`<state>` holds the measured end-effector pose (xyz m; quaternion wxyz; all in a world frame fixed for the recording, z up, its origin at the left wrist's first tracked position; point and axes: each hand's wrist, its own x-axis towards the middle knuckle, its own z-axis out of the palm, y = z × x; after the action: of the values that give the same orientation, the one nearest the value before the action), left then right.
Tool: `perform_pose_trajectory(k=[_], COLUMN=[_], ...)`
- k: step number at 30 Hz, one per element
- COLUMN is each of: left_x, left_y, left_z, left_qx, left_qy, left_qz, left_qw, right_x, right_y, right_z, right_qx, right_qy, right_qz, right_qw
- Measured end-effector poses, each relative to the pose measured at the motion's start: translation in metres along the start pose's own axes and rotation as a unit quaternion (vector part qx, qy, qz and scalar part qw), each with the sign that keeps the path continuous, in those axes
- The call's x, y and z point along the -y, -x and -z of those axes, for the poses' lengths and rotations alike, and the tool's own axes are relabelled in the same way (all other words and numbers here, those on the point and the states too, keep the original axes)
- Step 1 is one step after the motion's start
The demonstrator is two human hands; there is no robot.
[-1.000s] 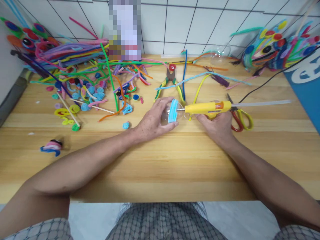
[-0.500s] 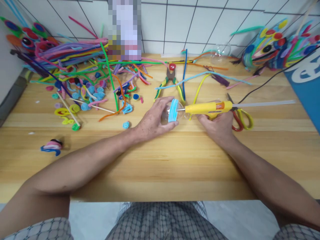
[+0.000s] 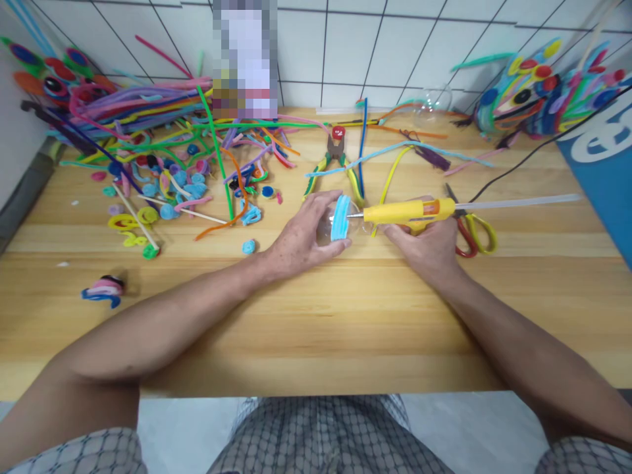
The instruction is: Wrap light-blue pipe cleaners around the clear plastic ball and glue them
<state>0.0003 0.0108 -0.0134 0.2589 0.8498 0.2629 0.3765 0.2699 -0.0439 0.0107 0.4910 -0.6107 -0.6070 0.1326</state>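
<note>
My left hand [image 3: 311,234] is closed around a clear plastic ball [image 3: 326,225]. Light blue pipe cleaner strips [image 3: 340,218] run in a band around the ball. In my right hand [image 3: 428,247] is a yellow hot glue gun [image 3: 405,212], fingers wrapped round its handle. Its metal nozzle points left and reaches the right edge of the blue band; whether it touches cannot be made out. A clear glue stick [image 3: 523,203] juts from the gun's back. Scissors [image 3: 474,236] with red and yellow handles lie just beyond my right hand.
Pliers [image 3: 336,161] lie behind the ball, near a yellow pipe cleaner [image 3: 394,178]. Cut and coiled pipe cleaner pieces [image 3: 182,178] crowd the left side. Decorated fish-like figures [image 3: 518,99] stand back right, beside another clear ball [image 3: 433,105]. A black cord [image 3: 518,161] crosses the right.
Almost nothing differs. The whole view has shifted very slightly; both hands keep their hold, with the nozzle still at the blue band.
</note>
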Motion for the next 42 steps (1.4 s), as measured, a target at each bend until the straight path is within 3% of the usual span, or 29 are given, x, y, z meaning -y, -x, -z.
perform_pose_trajectory(k=[17, 42], left_x=[0.0001, -0.003], left_y=[-0.0004, -0.0014], left_z=[0.0008, 0.0018], left_qx=[0.002, 0.009], left_qy=[-0.002, 0.011], left_qz=[-0.005, 0.021], left_qw=[1.0, 1.0], right_x=[-0.0024, -0.0002], right_y=[-0.0026, -0.0036], right_z=[-0.0023, -0.0011], right_qx=[-0.029, -0.01], right_qy=[0.019, 0.036], right_qz=[0.009, -0.04], right_qw=[0.999, 0.998])
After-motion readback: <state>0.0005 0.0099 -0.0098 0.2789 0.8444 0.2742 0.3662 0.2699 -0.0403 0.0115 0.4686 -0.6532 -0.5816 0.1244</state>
